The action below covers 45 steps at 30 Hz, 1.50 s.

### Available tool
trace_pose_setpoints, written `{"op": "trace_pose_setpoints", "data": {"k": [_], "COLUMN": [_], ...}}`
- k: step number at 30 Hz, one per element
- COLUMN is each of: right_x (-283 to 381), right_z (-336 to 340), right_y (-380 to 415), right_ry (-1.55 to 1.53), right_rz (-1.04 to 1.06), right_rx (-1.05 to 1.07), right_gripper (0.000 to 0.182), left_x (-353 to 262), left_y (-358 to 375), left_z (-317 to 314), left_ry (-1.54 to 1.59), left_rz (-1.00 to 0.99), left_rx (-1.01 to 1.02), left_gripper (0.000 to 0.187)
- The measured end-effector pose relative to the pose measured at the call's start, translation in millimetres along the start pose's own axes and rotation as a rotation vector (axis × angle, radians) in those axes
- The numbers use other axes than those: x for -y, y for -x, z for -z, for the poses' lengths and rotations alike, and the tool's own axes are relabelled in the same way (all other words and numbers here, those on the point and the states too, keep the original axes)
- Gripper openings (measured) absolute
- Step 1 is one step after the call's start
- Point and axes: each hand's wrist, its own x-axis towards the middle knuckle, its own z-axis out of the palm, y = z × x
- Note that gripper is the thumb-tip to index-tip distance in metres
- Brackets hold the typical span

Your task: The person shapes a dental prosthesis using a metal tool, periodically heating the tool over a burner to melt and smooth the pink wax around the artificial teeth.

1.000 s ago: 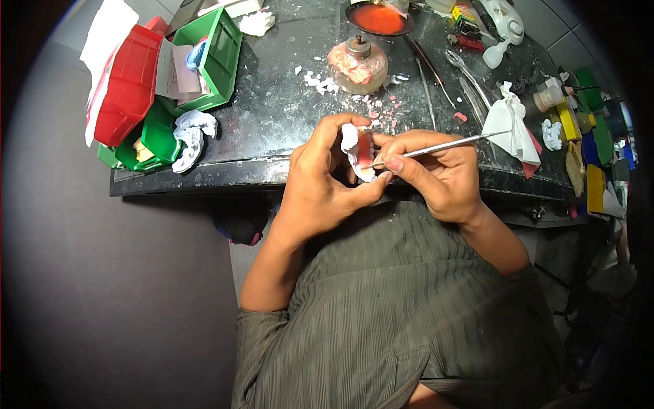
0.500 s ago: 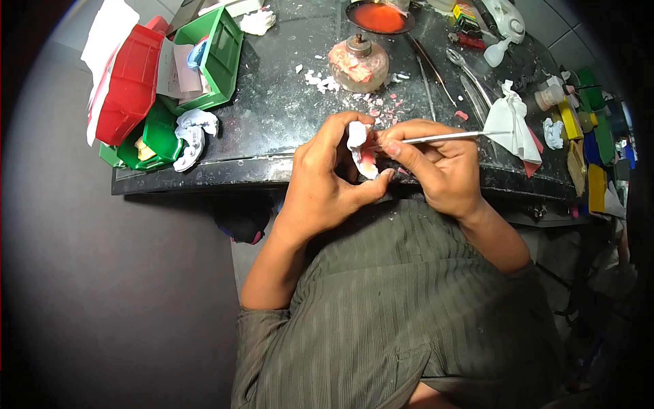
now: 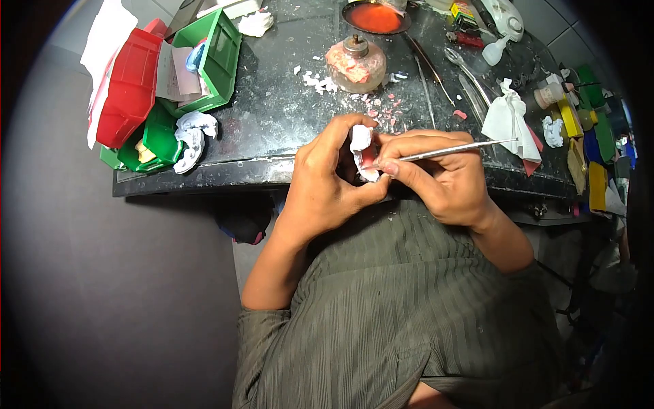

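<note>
Between the thumb and fingers of my left hand [image 3: 325, 178] is a small white plaster dental model [image 3: 360, 140] with pink wax on its inner side. My right hand [image 3: 439, 170] grips a thin metal wax carving tool [image 3: 453, 149] like a pen. Its working end meets the pink part of the model, and the handle points to the right. The model is held near the bench's front edge; my fingers cover some of it.
On the dark bench [image 3: 272, 102] stands a glass spirit lamp [image 3: 355, 65] among pink and white scraps. Behind it lies a dish of red wax [image 3: 376, 18]. Green bins [image 3: 221, 61] and a red bin [image 3: 128, 82] are at left. Metal tools [image 3: 470, 71] and a white cloth [image 3: 511, 123] lie at right.
My right hand has shifted slightly right and down, and the tool now slants with its tip lower on the model. The model has turned a little in my left hand.
</note>
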Motion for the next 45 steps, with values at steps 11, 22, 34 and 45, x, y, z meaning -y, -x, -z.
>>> {"op": "trace_pose_setpoints", "data": {"k": [11,22,34,45], "right_x": [-10,-13,0,6], "right_z": [-2,0,1,4], "right_y": [8,8,5,-3], "right_ry": [-0.28,-0.183,-0.154,-0.072], "right_rz": [-0.145,-0.016,-0.097,-0.064], "right_rx": [-0.033,0.043,0.032,0.04], "right_gripper": [0.011,0.013,0.01,0.007], "left_x": [0,2,0,0], "left_y": [1,2,1,-1], "left_z": [0,1,1,0], "left_ry": [0.016,-0.019,-0.035,-0.041], "left_rz": [-0.006,0.0,0.01,-0.021], "left_rx": [-0.015,0.003,0.045,0.005], "left_gripper": [0.058,0.058,0.061,0.057]}}
